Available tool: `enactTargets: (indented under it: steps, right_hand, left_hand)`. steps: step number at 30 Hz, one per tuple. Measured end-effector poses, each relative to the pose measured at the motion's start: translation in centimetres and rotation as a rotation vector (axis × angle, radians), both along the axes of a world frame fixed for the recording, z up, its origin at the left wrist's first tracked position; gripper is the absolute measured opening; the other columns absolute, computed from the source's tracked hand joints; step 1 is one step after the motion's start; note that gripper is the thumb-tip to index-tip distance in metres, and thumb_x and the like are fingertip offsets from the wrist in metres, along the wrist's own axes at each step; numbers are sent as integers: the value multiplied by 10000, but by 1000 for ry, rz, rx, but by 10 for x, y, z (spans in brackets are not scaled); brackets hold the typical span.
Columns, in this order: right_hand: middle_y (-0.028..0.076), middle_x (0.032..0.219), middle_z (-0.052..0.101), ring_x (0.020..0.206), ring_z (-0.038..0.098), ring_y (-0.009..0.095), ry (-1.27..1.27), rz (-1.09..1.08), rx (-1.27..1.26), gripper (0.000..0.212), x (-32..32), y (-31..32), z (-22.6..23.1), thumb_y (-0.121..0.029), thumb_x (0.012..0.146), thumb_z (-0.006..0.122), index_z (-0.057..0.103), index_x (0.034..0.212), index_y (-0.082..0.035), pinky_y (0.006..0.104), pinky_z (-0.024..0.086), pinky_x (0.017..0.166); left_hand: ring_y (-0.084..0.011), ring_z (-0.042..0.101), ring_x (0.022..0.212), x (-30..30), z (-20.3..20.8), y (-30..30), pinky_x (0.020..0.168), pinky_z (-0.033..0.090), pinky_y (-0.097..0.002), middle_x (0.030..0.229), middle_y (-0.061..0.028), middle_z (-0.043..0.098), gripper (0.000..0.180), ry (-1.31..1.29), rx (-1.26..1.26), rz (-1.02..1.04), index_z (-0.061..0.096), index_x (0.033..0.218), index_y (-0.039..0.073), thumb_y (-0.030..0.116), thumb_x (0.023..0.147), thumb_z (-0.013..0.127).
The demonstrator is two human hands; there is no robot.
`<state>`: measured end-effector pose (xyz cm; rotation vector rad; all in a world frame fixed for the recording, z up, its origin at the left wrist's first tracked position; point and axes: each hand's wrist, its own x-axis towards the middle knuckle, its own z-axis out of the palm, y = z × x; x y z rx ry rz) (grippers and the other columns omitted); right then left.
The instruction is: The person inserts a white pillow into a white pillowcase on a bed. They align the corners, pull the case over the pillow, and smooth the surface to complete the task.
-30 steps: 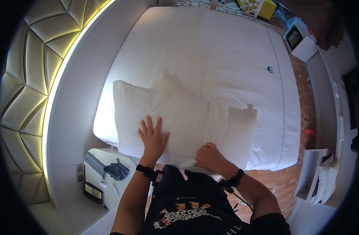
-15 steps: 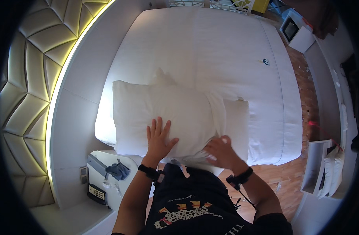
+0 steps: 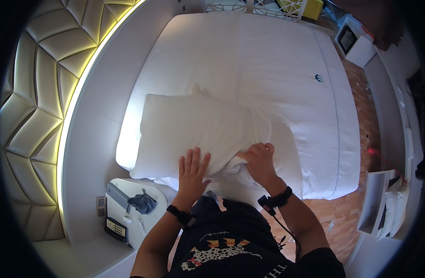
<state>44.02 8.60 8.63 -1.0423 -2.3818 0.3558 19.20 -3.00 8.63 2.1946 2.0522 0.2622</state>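
Note:
A white pillow (image 3: 194,123) in a loose pillowcase (image 3: 232,166) lies across the near side of the bed, its right end wrinkled and slack. My left hand (image 3: 192,175) rests flat on its near edge, fingers stretched upward. With bent fingers, my right hand (image 3: 259,161) pinches the bunched fabric at the open end of the pillowcase. Another smooth white piece, which looks like the uncovered end of the pillow or a second pillow (image 3: 285,153), shows to the right of that hand. Folds hide where the two meet.
The white bed (image 3: 277,55) stretches away in front of me. At the left stand a padded headboard wall (image 3: 45,83) and a bedside table (image 3: 150,185) with a telephone (image 3: 116,228) and a dark cloth (image 3: 143,202). An open shelf box (image 3: 375,204) holds cushions at the right.
My right hand has risen, drawing the pillowcase fabric upward. My left hand has shifted slightly down and right along the pillow's near edge. The pillow's near left corner has slid down.

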Motion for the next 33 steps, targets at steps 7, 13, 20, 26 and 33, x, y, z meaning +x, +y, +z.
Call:
enactTargets:
  steps: [7, 13, 20, 26, 33]
  right_hand:
    - [16, 1062, 630, 1118, 586, 196, -275, 95, 71, 224, 7, -2, -3, -91, 853, 653, 707, 1060, -157, 501, 363, 1019]
    - [-3, 1024, 625, 1105, 570, 187, -306, 111, -93, 185, 25, -26, -7, -272, 843, 760, 700, 983, -166, 466, 367, 992]
    - [-14, 1103, 646, 1222, 538, 189, -376, -158, -42, 190, 94, -42, -21, -329, 895, 755, 716, 982, -165, 511, 330, 1050]
    - [42, 1324, 610, 1359, 503, 237, -250, -242, -28, 558, 40, -47, -4, -239, 831, 787, 604, 1352, -156, 512, 367, 1030]
    - [30, 1158, 685, 1128, 621, 226, -110, -223, -56, 210, 39, -41, -8, -195, 914, 725, 698, 1109, -121, 395, 427, 943]
  left_hand:
    - [-331, 418, 1500, -18, -43, 62, 1234, 281, -585, 1539, -96, 534, 530, 94, 318, -22, 669, 1345, 153, 73, 826, 743]
    - [-250, 580, 1367, -26, -29, 96, 1222, 280, -585, 1219, -36, 732, 274, -16, 348, 11, 733, 1151, 122, 83, 884, 688]
    - [-291, 687, 1138, -8, 14, 120, 1141, 366, -575, 1041, -80, 741, 124, -181, 415, -36, 687, 978, 73, 63, 855, 703]
    - [-366, 655, 898, 1, 43, 152, 906, 457, -477, 937, -123, 714, 88, -211, 461, -36, 669, 966, 49, 73, 885, 692]
    - [-364, 645, 835, -4, 63, 164, 859, 469, -470, 881, -126, 705, 76, -209, 478, -80, 682, 867, 56, 123, 889, 709]
